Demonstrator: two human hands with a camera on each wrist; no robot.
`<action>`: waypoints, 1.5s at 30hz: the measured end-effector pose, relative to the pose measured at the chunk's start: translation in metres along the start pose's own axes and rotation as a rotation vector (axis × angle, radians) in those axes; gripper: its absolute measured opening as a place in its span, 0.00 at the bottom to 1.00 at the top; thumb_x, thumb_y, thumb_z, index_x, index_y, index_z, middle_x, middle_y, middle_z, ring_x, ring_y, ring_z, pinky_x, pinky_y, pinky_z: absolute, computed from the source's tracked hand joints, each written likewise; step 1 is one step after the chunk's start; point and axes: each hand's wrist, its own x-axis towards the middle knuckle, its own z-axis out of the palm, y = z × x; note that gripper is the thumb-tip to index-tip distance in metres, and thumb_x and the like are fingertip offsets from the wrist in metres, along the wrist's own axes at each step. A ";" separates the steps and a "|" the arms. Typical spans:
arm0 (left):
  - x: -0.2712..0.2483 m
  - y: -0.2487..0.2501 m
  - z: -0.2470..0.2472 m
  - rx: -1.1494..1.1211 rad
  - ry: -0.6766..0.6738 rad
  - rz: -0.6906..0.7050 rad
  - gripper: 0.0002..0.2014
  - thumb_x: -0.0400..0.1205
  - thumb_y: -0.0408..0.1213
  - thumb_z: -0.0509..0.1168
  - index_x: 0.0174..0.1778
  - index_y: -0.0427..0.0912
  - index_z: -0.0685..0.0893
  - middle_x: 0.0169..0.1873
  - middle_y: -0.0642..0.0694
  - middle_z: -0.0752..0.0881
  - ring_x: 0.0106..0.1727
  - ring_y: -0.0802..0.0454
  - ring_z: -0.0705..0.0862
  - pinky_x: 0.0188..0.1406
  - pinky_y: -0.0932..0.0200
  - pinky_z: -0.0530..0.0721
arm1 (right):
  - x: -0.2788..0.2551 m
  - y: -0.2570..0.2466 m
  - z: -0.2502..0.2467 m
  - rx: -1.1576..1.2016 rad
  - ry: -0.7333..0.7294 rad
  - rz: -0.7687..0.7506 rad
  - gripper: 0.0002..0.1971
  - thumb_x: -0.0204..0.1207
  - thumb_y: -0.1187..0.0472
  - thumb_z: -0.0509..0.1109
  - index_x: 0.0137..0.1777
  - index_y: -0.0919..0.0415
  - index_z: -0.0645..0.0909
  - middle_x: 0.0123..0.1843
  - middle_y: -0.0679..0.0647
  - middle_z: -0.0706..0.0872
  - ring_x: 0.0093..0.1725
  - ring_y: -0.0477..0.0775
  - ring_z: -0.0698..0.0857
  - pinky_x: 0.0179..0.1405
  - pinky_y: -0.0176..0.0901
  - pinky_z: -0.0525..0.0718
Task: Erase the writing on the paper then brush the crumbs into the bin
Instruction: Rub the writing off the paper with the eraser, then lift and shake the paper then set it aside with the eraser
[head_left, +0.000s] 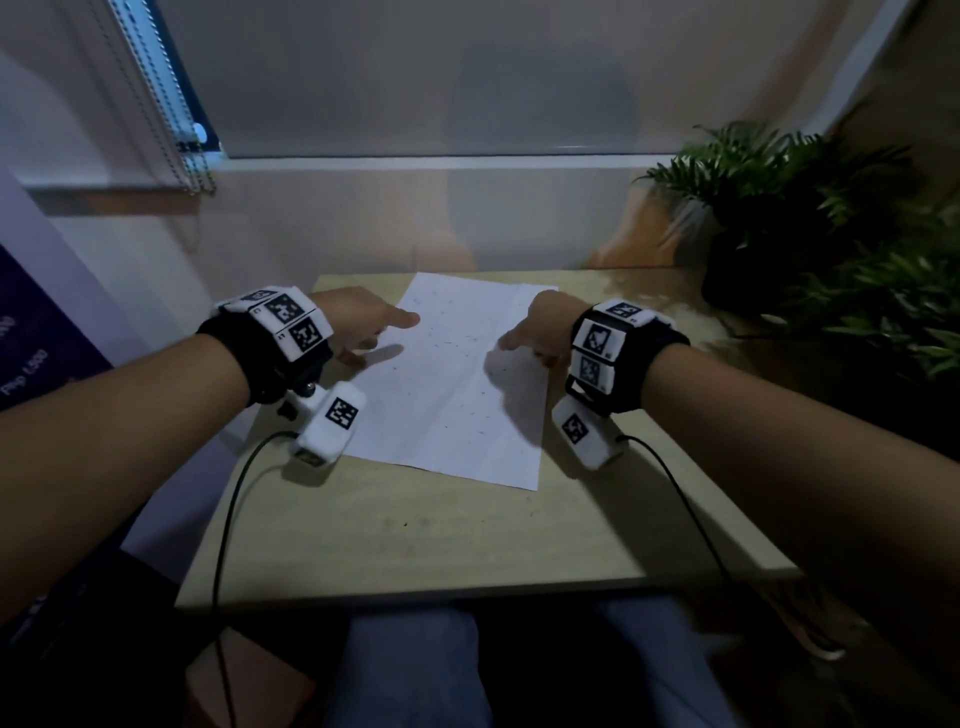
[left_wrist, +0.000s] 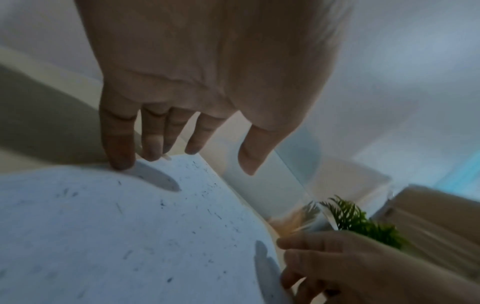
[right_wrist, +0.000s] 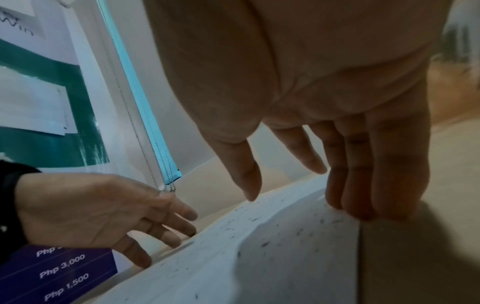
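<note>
A white sheet of paper (head_left: 452, 384) lies on the small wooden table (head_left: 441, 540), dotted with dark eraser crumbs (head_left: 451, 344). My left hand (head_left: 363, 327) is at the paper's left edge with fingers straight; its little finger touches the paper (left_wrist: 103, 226) near the edge. My right hand (head_left: 540, 332) is at the right edge, fingers straight, fingertips (right_wrist: 358, 209) resting on the paper (right_wrist: 272, 257). Both hands hold nothing. The paper bulges up slightly between them. No eraser or bin is in view.
A potted green plant (head_left: 789, 208) stands at the table's back right corner. A wall and a window with a blind and bead chain (head_left: 171, 104) lie behind the table. Purple printed signage (right_wrist: 64, 273) is on the left. Cables hang from both wrist units.
</note>
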 end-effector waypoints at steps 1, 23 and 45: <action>0.001 -0.002 -0.001 -0.050 -0.011 -0.017 0.24 0.79 0.53 0.77 0.62 0.42 0.79 0.55 0.47 0.82 0.52 0.49 0.90 0.51 0.49 0.87 | 0.000 -0.001 0.003 -0.009 0.003 -0.010 0.24 0.79 0.46 0.74 0.30 0.62 0.74 0.32 0.55 0.79 0.30 0.54 0.77 0.37 0.47 0.78; -0.001 -0.024 -0.023 0.007 0.054 0.115 0.25 0.68 0.48 0.77 0.59 0.40 0.91 0.54 0.39 0.93 0.56 0.34 0.91 0.64 0.29 0.86 | -0.019 0.010 0.011 -0.108 0.057 -0.204 0.11 0.85 0.60 0.61 0.46 0.66 0.78 0.47 0.59 0.78 0.50 0.62 0.78 0.37 0.44 0.73; -0.097 -0.038 -0.065 -0.640 0.332 0.702 0.11 0.84 0.40 0.71 0.59 0.39 0.90 0.54 0.43 0.93 0.56 0.44 0.92 0.60 0.47 0.90 | -0.087 -0.029 -0.059 0.590 0.436 -0.591 0.09 0.86 0.60 0.66 0.50 0.63 0.86 0.38 0.60 0.90 0.27 0.59 0.86 0.30 0.54 0.84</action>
